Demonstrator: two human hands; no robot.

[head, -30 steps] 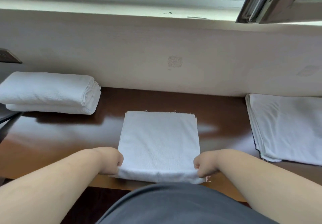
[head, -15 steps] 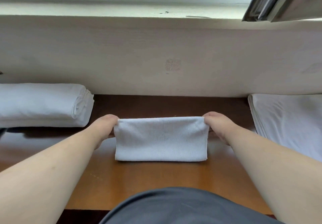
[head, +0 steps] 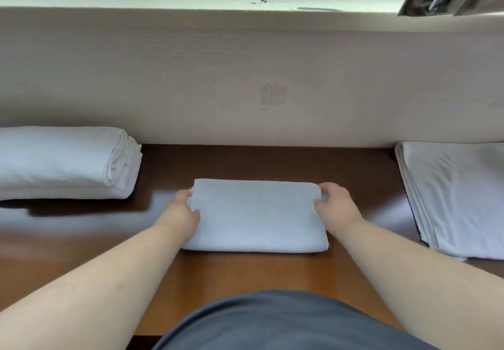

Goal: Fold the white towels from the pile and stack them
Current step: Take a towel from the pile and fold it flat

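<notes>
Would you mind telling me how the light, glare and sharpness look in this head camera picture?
Head view: daylight from the window above leaves pale glare on the glossy brown wooden table; the stack of folded white towels at left casts a dark shadow beneath it; the wide lens bows the wall's top edge; the folded white towel between the left hand and right hand looks slightly soft.

Your glossy brown wooden table (head: 245,270) set against the pale wall, 1 folded white towel (head: 257,216) flat at its middle, stack of folded towels (head: 62,163) at your far left, pile of flat white towels (head: 458,199) at your right edge
</notes>
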